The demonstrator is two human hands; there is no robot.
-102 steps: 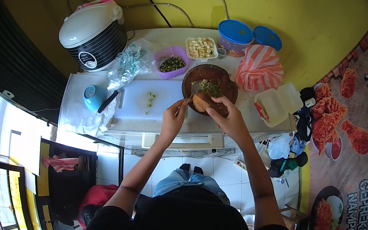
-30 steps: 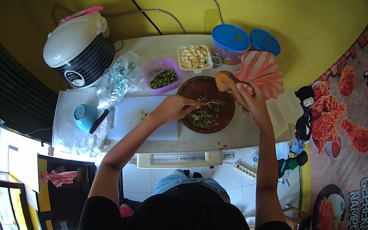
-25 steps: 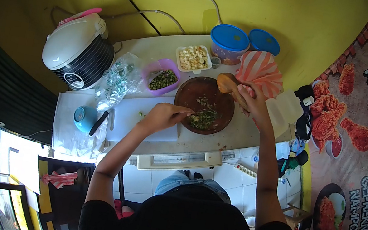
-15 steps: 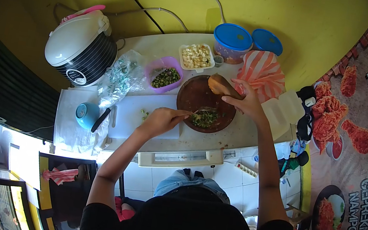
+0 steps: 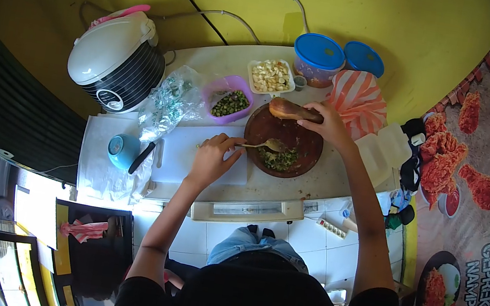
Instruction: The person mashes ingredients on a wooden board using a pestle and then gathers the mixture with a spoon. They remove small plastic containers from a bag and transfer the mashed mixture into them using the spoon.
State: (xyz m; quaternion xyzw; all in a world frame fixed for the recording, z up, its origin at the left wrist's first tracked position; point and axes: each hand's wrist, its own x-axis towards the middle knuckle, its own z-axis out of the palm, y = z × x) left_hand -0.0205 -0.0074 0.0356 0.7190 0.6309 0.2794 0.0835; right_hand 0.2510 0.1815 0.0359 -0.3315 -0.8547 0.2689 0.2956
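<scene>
A spoon (image 5: 256, 146) is pinched in my left hand (image 5: 215, 160), its bowl resting over the chopped green mixture (image 5: 279, 158) in a brown mortar (image 5: 312, 147). My right hand (image 5: 325, 125) grips the dark handle of a wooden pestle (image 5: 290, 110). The pestle's pale, thick end hangs over the far rim of the mortar, above the mixture's level. Under my left hand lies a white cutting board (image 5: 177, 154). Behind the mortar are a purple bowl (image 5: 208, 93) of cut green pieces and a white tray (image 5: 251, 82) of pale chopped pieces.
A rice cooker (image 5: 115, 62) stands at the back left, near a crumpled plastic bag (image 5: 170, 99). At the left lie a blue cup (image 5: 122, 151) and a dark-handled knife (image 5: 141, 158). Blue-lidded tubs (image 5: 318, 52), a striped bag (image 5: 356, 103) and clear containers (image 5: 386, 151) line the right.
My right hand has shifted the pestle left and turned it more level. My left hand has opened out somewhat from its tighter pinch, and the spoon's bowl now shows. The whole view has shifted slightly.
</scene>
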